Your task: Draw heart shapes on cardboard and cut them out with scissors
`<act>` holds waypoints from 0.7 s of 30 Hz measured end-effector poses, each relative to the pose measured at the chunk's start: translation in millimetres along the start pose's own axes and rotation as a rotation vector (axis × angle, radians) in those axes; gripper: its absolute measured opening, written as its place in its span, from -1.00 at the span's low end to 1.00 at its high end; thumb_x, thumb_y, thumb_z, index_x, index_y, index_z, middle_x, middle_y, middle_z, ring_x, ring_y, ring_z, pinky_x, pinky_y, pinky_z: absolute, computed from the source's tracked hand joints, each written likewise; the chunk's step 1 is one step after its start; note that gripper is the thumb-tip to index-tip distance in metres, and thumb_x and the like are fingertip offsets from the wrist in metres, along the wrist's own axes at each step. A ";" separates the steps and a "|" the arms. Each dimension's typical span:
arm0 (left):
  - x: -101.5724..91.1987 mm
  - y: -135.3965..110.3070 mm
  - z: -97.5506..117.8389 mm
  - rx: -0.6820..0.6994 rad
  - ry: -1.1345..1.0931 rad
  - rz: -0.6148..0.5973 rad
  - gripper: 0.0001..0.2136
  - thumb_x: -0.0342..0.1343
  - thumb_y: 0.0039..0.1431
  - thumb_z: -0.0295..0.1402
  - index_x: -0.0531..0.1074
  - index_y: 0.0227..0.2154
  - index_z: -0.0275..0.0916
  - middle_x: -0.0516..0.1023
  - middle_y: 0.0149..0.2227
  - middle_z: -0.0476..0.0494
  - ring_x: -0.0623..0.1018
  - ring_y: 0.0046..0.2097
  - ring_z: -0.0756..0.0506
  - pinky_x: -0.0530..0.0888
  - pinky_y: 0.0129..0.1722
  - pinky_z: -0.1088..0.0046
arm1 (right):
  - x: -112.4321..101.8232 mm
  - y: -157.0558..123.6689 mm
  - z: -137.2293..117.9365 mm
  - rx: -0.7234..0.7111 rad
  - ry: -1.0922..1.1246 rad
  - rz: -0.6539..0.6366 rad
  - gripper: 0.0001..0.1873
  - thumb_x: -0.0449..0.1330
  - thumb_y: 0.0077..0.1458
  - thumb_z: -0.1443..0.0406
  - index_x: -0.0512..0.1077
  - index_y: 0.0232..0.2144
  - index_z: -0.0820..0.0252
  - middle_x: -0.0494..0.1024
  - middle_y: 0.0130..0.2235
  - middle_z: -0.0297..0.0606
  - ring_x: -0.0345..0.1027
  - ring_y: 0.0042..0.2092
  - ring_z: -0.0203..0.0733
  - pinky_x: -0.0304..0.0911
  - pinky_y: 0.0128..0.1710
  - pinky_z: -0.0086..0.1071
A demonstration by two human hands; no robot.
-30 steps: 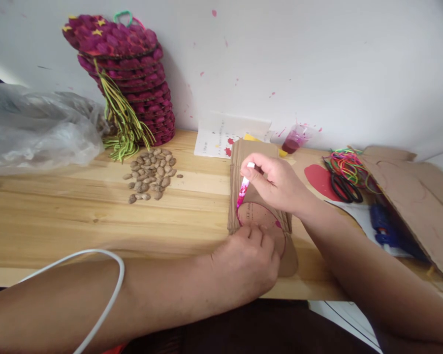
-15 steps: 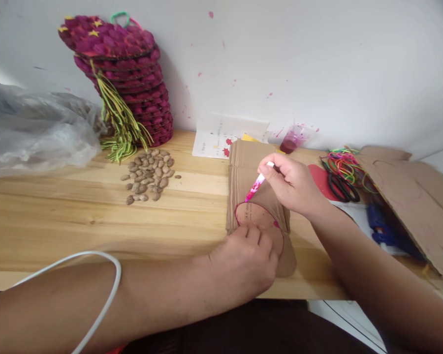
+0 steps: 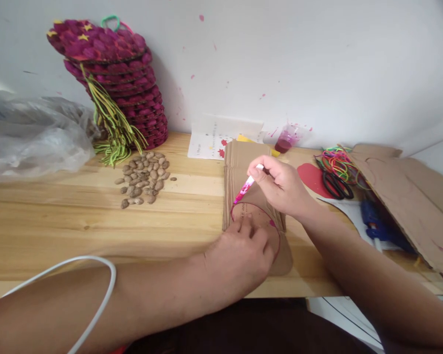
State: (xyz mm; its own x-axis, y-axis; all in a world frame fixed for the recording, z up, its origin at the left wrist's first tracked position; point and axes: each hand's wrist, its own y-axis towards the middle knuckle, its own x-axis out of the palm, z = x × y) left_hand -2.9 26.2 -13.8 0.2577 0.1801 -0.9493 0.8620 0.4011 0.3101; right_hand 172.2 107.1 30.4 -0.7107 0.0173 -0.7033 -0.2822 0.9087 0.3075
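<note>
My right hand (image 3: 278,184) pinches a white marker pen (image 3: 245,190) stained with pink. Its pink tip touches the upper left rim of a rounded cardboard piece (image 3: 257,214), which has a dark pink edge line and a pink spot. My left hand (image 3: 245,255) presses down on that piece with bent fingers, hiding its lower left part. Under it lies a larger sheet of folded brown cardboard (image 3: 248,156), reaching towards the table's front edge.
Left of the cardboard lie a pile of peanuts (image 3: 143,176), a purple woven-looking cylinder (image 3: 133,93) with a green tassel, and a plastic bag (image 3: 37,137). To the right are a cup of pink liquid (image 3: 285,142), black scissors (image 3: 337,186), a blue glue gun (image 3: 370,216) and more cardboard (image 3: 409,196).
The marker tip has moved left and slightly down along the rounded piece's rim. My left fingers have spread slightly on the cardboard. The whole view has shifted a little.
</note>
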 end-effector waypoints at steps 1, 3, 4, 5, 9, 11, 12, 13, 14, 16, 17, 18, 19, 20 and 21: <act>-0.7 -0.1 -0.3 0.005 0.007 -0.002 -0.72 0.12 0.35 -0.35 0.53 0.01 -0.40 0.63 -0.11 -0.33 0.64 0.02 -0.41 0.55 0.05 -0.02 | -1.4 -0.9 1.6 0.004 -0.003 0.002 -0.73 0.08 0.41 0.13 0.39 -0.32 0.12 0.42 -0.41 -0.36 0.21 -0.41 -0.24 0.11 -0.38 -0.35; -1.7 -0.3 -0.9 0.011 0.024 -0.002 -0.72 0.11 0.36 -0.36 0.53 0.01 -0.41 0.64 -0.12 -0.34 0.64 0.03 -0.42 0.56 0.05 -0.02 | -4.8 -3.3 5.1 0.011 -0.011 0.013 -0.73 0.09 0.41 0.13 0.39 -0.32 0.13 0.40 -0.43 -0.37 0.19 -0.43 -0.25 0.10 -0.39 -0.36; -1.9 -0.4 -1.1 0.011 0.030 -0.001 -0.72 0.11 0.36 -0.36 0.53 0.01 -0.41 0.64 -0.11 -0.34 0.64 0.03 -0.42 0.56 0.04 -0.01 | -6.4 -4.8 6.9 0.016 -0.014 0.021 -0.73 0.09 0.41 0.13 0.40 -0.32 0.13 0.39 -0.43 -0.37 0.19 -0.43 -0.25 0.10 -0.39 -0.36; -1.9 -0.5 -1.3 0.010 0.033 -0.001 -0.72 0.10 0.37 -0.37 0.52 0.02 -0.41 0.64 -0.11 -0.35 0.65 0.04 -0.42 0.57 0.03 0.01 | -8.0 -6.3 8.6 0.025 -0.018 0.030 -0.72 0.09 0.41 0.12 0.40 -0.31 0.13 0.39 -0.43 -0.37 0.19 -0.43 -0.25 0.10 -0.39 -0.36; -1.6 -0.3 -1.5 0.014 0.034 -0.017 -0.71 0.07 0.38 -0.39 0.50 0.06 -0.41 0.63 -0.06 -0.38 0.65 0.04 -0.39 0.58 0.01 0.05 | -13.5 -12.7 14.6 0.060 -0.037 0.067 -0.70 0.09 0.41 0.09 0.42 -0.31 0.13 0.37 -0.45 -0.39 0.16 -0.45 -0.26 0.08 -0.41 -0.35; -2.6 0.6 -1.8 0.019 0.032 -0.037 -0.70 0.06 0.39 -0.39 0.50 0.08 -0.41 0.64 -0.07 -0.37 0.65 0.04 -0.40 0.58 0.02 0.03 | -16.0 -16.4 17.7 0.065 -0.034 0.087 -0.66 0.09 0.41 0.05 0.42 -0.32 0.13 0.37 -0.46 -0.38 0.16 -0.45 -0.25 0.08 -0.42 -0.35; -3.4 1.1 -2.1 0.025 0.028 -0.049 -0.70 0.06 0.39 -0.39 0.50 0.08 -0.40 0.64 -0.08 -0.36 0.65 0.04 -0.40 0.58 0.03 0.03 | -17.2 -18.6 19.4 0.067 -0.028 0.097 -0.64 0.09 0.41 0.03 0.42 -0.32 0.13 0.38 -0.46 -0.37 0.16 -0.45 -0.25 0.08 -0.42 -0.35; -4.2 1.6 -2.4 0.032 0.025 -0.063 -0.70 0.05 0.40 -0.39 0.50 0.09 -0.40 0.64 -0.08 -0.36 0.65 0.05 -0.40 0.58 0.04 0.02 | -18.3 -21.1 21.1 0.073 -0.024 0.110 -0.62 0.09 0.40 0.01 0.42 -0.33 0.13 0.38 -0.46 -0.36 0.16 -0.45 -0.25 0.08 -0.43 -0.34; -5.1 1.9 -2.8 0.040 0.023 -0.076 -0.70 0.04 0.40 -0.39 0.50 0.09 -0.40 0.63 -0.07 -0.37 0.65 0.05 -0.40 0.58 0.04 0.02 | -19.4 -23.9 22.8 0.082 -0.022 0.120 -0.61 0.09 0.40 -0.01 0.42 -0.33 0.12 0.38 -0.47 -0.36 0.15 -0.46 -0.25 0.07 -0.43 -0.34; -6.5 2.2 -3.7 0.053 0.022 -0.097 -0.69 0.02 0.41 -0.39 0.49 0.10 -0.40 0.63 -0.05 -0.39 0.65 0.06 -0.40 0.59 0.03 0.03 | -21.6 -30.4 25.9 0.104 -0.025 0.140 -0.60 0.09 0.39 -0.02 0.42 -0.33 0.12 0.38 -0.48 -0.36 0.16 -0.46 -0.24 0.07 -0.43 -0.33; -7.0 2.0 -4.0 0.057 0.023 -0.107 -0.68 0.01 0.42 -0.40 0.49 0.11 -0.40 0.62 -0.04 -0.40 0.64 0.06 -0.40 0.59 0.02 0.02 | -22.7 -34.0 27.1 0.112 -0.031 0.149 -0.61 0.10 0.39 -0.01 0.43 -0.32 0.12 0.39 -0.48 -0.35 0.18 -0.45 -0.23 0.08 -0.43 -0.33; -7.4 1.8 -4.3 0.059 0.023 -0.115 -0.68 0.01 0.42 -0.40 0.49 0.11 -0.40 0.62 -0.03 -0.41 0.64 0.07 -0.41 0.59 0.02 0.02 | -23.8 -37.6 27.9 0.118 -0.040 0.159 -0.63 0.09 0.40 0.00 0.43 -0.31 0.12 0.40 -0.47 -0.35 0.20 -0.44 -0.22 0.09 -0.42 -0.33; -7.6 1.6 -4.5 0.063 0.022 -0.123 -0.68 0.00 0.42 -0.40 0.49 0.11 -0.41 0.62 -0.03 -0.41 0.64 0.07 -0.41 0.60 0.01 0.01 | -24.9 -41.2 28.2 0.122 -0.051 0.172 -0.65 0.09 0.40 0.03 0.44 -0.30 0.12 0.41 -0.47 -0.34 0.22 -0.44 -0.21 0.09 -0.42 -0.33; -7.7 1.4 -4.8 0.066 0.022 -0.130 -0.68 0.01 0.41 -0.41 0.49 0.12 -0.41 0.61 -0.02 -0.41 0.64 0.07 -0.42 0.60 0.01 0.00 | -25.9 -44.6 28.0 0.122 -0.063 0.182 -0.67 0.09 0.41 0.06 0.44 -0.30 0.12 0.41 -0.46 -0.34 0.23 -0.44 -0.21 0.10 -0.42 -0.33; -7.8 1.3 -5.0 0.068 0.020 -0.137 -0.68 0.01 0.41 -0.41 0.49 0.12 -0.41 0.61 -0.02 -0.41 0.63 0.07 -0.42 0.60 0.01 0.00 | -26.9 -48.0 27.3 0.119 -0.075 0.193 -0.70 0.09 0.41 0.09 0.44 -0.30 0.12 0.41 -0.47 -0.34 0.23 -0.44 -0.21 0.10 -0.43 -0.33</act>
State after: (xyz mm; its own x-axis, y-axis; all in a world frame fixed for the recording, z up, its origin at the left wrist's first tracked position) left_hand -6.0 29.8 -5.8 0.1275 0.1464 -0.9810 0.9161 0.3617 0.1731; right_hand 222.4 74.5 17.1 -0.6931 0.2227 -0.6856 -0.0643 0.9282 0.3665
